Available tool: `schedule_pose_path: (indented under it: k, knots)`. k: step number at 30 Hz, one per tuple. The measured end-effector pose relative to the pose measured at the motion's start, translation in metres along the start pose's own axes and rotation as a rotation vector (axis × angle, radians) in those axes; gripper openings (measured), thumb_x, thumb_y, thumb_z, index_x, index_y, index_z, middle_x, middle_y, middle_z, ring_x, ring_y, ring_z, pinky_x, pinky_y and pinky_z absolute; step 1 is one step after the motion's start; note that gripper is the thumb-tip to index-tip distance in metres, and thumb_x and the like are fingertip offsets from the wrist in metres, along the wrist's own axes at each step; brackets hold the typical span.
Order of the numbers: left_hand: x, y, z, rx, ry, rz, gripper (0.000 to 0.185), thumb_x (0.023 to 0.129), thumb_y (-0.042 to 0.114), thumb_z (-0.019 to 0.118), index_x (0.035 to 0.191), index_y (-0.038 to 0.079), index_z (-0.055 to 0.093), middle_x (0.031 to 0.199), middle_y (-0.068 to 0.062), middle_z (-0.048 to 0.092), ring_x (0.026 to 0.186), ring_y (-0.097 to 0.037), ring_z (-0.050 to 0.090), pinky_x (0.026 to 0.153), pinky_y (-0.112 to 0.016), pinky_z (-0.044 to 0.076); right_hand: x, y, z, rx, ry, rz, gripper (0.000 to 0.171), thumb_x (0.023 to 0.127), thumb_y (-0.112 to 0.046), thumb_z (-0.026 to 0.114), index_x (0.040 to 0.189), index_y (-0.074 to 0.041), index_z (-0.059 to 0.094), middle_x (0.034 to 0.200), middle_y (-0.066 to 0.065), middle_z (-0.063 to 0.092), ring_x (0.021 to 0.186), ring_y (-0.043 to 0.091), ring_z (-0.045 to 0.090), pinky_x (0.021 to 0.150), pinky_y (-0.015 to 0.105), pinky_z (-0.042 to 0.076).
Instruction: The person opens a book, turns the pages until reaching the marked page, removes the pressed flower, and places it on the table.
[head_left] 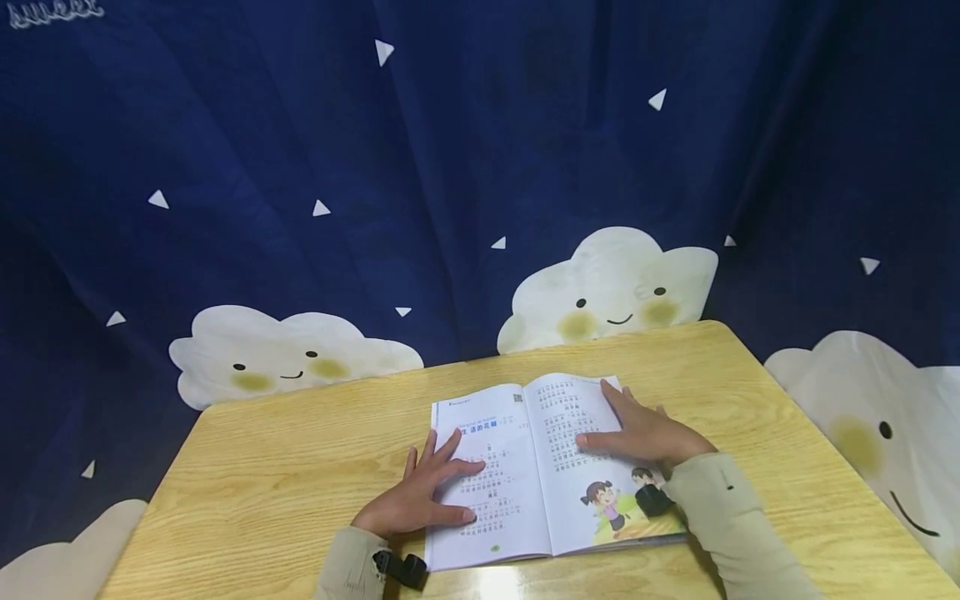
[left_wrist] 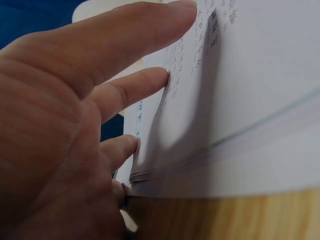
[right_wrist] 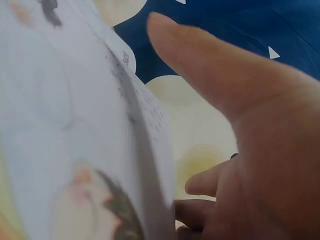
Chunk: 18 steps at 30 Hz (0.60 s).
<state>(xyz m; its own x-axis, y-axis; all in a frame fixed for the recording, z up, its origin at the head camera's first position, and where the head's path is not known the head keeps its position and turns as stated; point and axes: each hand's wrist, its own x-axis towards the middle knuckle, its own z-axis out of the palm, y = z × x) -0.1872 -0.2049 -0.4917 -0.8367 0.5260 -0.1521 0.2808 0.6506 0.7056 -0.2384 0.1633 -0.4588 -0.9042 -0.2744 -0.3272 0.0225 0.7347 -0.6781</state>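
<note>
An open book (head_left: 540,467) with printed text and a cartoon of two children lies on the wooden table (head_left: 285,467). My left hand (head_left: 423,492) rests flat on the left page, fingers spread and straight. In the left wrist view the left hand (left_wrist: 100,115) lies against the book's page edges (left_wrist: 240,100). My right hand (head_left: 637,429) presses flat on the right page with straight fingers. The right wrist view shows the right hand (right_wrist: 240,125) beside the right page (right_wrist: 75,125), thumb stretched out.
A dark blue curtain (head_left: 450,150) with white clouds and small triangles hangs close behind the table. The table's far edge (head_left: 465,362) runs just beyond the book. Black wrist cameras (head_left: 405,569) sit at both sleeves.
</note>
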Motion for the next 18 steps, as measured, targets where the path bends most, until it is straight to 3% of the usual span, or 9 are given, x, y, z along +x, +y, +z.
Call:
schedule_pose_path:
  k: [3, 9, 11, 13, 16, 18]
  knots:
    - [0.0, 0.0, 0.0, 0.002, 0.001, -0.002, 0.06, 0.078, 0.051, 0.073, 0.133, 0.033, 0.057, 0.162, -0.005, 0.008, 0.144, -0.035, -0.019, 0.108, -0.058, -0.019, 0.0, 0.0, 0.0, 0.037, -0.009, 0.017, 0.119, 0.074, -0.069, 0.066, 0.156, -0.012, 0.002, 0.159, 0.021, -0.006, 0.142, 0.048, -0.009, 0.105, 0.07, -0.009]
    - [-0.002, 0.0, 0.001, -0.001, -0.006, -0.011, 0.06, 0.079, 0.051, 0.073, 0.133, 0.033, 0.057, 0.162, -0.005, 0.008, 0.144, -0.035, -0.019, 0.108, -0.058, -0.019, -0.002, -0.002, -0.001, 0.101, -0.03, 0.056, 0.116, 0.075, -0.07, 0.065, 0.157, -0.018, 0.001, 0.161, 0.018, -0.002, 0.138, 0.057, -0.002, 0.105, 0.072, 0.011]
    - [-0.002, 0.0, 0.001, 0.001, -0.009, -0.009, 0.059, 0.079, 0.051, 0.073, 0.133, 0.033, 0.057, 0.162, -0.006, 0.008, 0.144, -0.035, -0.019, 0.108, -0.058, -0.019, -0.004, -0.004, -0.002, 0.127, -0.029, 0.05, 0.113, 0.077, -0.068, 0.064, 0.157, -0.019, 0.001, 0.156, 0.022, 0.02, 0.134, 0.053, 0.026, 0.104, 0.064, 0.027]
    - [-0.002, 0.0, 0.0, 0.001, -0.004, -0.001, 0.059, 0.079, 0.05, 0.073, 0.133, 0.033, 0.057, 0.162, -0.006, 0.008, 0.144, -0.036, -0.019, 0.108, -0.059, -0.018, -0.005, -0.006, -0.005, 0.138, -0.022, 0.025, 0.11, 0.08, -0.066, 0.063, 0.157, -0.018, 0.002, 0.147, 0.023, 0.036, 0.116, 0.042, 0.052, 0.097, 0.053, 0.041]
    - [-0.001, 0.0, -0.001, -0.001, 0.006, 0.008, 0.058, 0.08, 0.05, 0.073, 0.133, 0.033, 0.057, 0.162, -0.006, 0.008, 0.144, -0.036, -0.018, 0.108, -0.059, -0.018, -0.008, -0.008, -0.009, 0.133, -0.011, -0.027, 0.104, 0.084, -0.064, 0.06, 0.156, -0.016, 0.003, 0.141, 0.022, 0.044, 0.089, 0.022, 0.063, 0.086, 0.039, 0.048]
    - [-0.002, 0.0, -0.001, -0.005, 0.008, 0.006, 0.058, 0.079, 0.05, 0.073, 0.132, 0.032, 0.058, 0.162, -0.006, 0.008, 0.144, -0.036, -0.018, 0.108, -0.059, -0.018, -0.009, -0.008, -0.012, 0.123, -0.006, -0.062, 0.101, 0.086, -0.063, 0.057, 0.156, -0.014, 0.003, 0.151, 0.022, 0.033, 0.102, 0.025, 0.06, 0.094, 0.044, 0.043]
